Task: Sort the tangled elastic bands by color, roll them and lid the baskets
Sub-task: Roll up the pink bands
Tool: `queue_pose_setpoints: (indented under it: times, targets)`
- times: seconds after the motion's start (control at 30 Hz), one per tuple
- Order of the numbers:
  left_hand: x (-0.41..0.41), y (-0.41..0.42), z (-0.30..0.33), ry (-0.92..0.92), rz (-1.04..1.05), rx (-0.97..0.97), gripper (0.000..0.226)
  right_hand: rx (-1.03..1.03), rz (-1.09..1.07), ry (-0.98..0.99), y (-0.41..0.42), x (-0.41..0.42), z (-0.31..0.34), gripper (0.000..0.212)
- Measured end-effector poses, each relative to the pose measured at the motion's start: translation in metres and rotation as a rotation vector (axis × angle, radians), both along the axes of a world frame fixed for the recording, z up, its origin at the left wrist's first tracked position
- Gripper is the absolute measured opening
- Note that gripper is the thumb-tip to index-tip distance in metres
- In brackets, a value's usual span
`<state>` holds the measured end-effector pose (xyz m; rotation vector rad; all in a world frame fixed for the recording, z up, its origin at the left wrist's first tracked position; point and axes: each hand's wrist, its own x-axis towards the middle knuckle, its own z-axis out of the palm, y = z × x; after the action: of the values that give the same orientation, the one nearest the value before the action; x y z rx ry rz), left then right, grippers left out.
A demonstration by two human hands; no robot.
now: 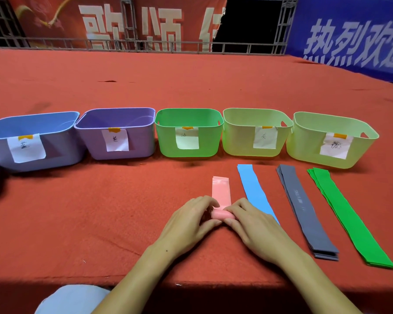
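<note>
Bench (77, 223) is covered in red-orange felt. Five open baskets sit in a row across the middle, 9 to 3 o'clock: blue basket (61, 143), purple basket (138, 141), green basket (209, 141), then two pale yellow-green baskets (238, 141) (304, 150). Toward 4 o'clock lie flat bands: blue band (252, 189), grey bands (304, 211), green bands (349, 218). A half-rolled pink band (221, 191) sits around 6.
</note>
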<state>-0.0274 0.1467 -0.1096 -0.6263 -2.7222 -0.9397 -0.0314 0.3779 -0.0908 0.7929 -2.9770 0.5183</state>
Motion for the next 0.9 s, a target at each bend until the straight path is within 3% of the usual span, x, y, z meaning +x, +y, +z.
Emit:
queue_pose_setpoints:
  times: [0.3,0.67,0.9]
  targets:
    - [-0.0053,0.0000,-0.0018,-0.019,-0.003,0.013,0.022,-0.060,-0.005,-0.003,0.0009,0.0040,0.0025,0.042]
    - [-0.0030,0.0000,-0.0006,-0.029,0.004,0.009,0.024,-0.075,-0.022,0.020,-0.0012,0.0023,0.0017,0.028]
    - [-0.0009,0.0031,0.0014,-0.042,0.006,-0.022,0.040,-0.022,-0.018,0.043,-0.0024,0.0020,0.0018,0.043]
